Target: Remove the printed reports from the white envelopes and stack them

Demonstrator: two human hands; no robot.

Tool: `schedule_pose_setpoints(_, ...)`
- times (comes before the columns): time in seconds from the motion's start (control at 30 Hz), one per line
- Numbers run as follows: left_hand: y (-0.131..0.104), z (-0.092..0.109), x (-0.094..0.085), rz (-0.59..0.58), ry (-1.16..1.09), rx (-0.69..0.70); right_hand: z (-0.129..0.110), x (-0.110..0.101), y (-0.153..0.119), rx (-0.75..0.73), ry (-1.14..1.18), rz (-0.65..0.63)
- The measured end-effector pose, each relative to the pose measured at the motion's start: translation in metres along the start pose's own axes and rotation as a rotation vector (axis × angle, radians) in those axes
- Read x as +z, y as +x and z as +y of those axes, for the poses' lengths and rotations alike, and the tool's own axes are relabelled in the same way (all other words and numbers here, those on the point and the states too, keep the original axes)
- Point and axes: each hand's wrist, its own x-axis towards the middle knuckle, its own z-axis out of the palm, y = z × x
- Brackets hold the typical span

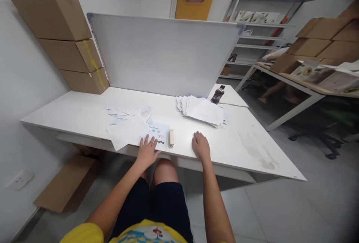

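My left hand [147, 151] lies with its fingers spread on the lower edge of a light blue printed sheet [163, 132]. White papers [127, 131] are strewn loosely to its left and partly cover the blue sheet. Just right of that sheet sits a small cream-coloured stapler [171, 138], touched by neither hand. My right hand [201, 145] rests on the table with its fingers curled in; whatever may be under them is hidden. Beyond it is a thick, uneven stack of white papers [203, 110].
A dark drink bottle [218, 94] stands behind the stack. The whiteboard [165, 56] leans upright along the back of the white table [232, 149]. Cardboard boxes [75, 56] are piled at the left; another box [67, 183] is on the floor. A person's legs [276, 91] show under the right-hand table.
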Motion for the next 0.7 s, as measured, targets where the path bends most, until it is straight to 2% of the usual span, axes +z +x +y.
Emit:
schedule_pose_setpoints(0.2,-0.033,0.001,0.0,0.098,-0.014,0.15,-0.002,-0.002,-0.001,-0.004,-0.015,0.007)
schedule_pose_setpoints(0.3,-0.051,0.001,-0.008,0.177,-0.042,0.244,-0.004,-0.004,0.0,0.009,-0.018,-0.004)
schedule_pose_setpoints(0.4,-0.068,0.001,-0.036,0.353,-0.039,0.276,-0.006,-0.005,0.0,0.015,-0.025,-0.006)
schedule_pose_setpoints(0.5,-0.079,-0.003,-0.074,0.608,-0.042,0.205,-0.007,-0.005,0.001,0.005,-0.028,0.01)
schedule_pose_setpoints(0.57,-0.082,-0.009,-0.094,0.761,-0.004,0.146,-0.008,-0.005,0.001,0.0,-0.031,0.021)
schedule_pose_setpoints(0.63,-0.08,-0.018,-0.1,0.877,0.08,0.107,-0.007,-0.005,0.001,-0.002,-0.034,0.025)
schedule_pose_setpoints(0.7,-0.073,-0.03,-0.091,0.902,0.162,0.089,-0.007,-0.005,0.001,-0.004,-0.033,0.026)
